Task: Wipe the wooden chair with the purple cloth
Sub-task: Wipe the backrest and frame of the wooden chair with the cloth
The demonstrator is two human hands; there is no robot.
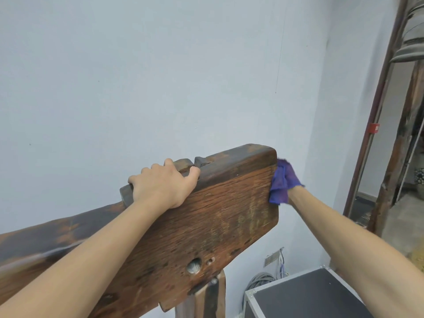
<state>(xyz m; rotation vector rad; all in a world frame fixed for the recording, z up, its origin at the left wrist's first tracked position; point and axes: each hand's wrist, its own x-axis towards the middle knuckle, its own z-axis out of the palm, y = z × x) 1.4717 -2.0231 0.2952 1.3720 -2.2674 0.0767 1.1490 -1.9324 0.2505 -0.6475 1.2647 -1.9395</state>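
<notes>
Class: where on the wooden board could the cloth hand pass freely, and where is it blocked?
Free: the board face between the left hand and the cloth, down to the hole. Blocked: the top edge under the left hand, beside the notch.

right hand (289,194) under cloth (283,182) (mostly hidden)

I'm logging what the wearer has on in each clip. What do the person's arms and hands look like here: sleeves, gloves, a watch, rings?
Both forearms are bare as far as the frame shows, with no sleeve in view. The left hand wears no glove, ring or watch. The right hand is mostly hidden behind the purple cloth, so rings there cannot be told; its wrist shows no watch or band.
</notes>
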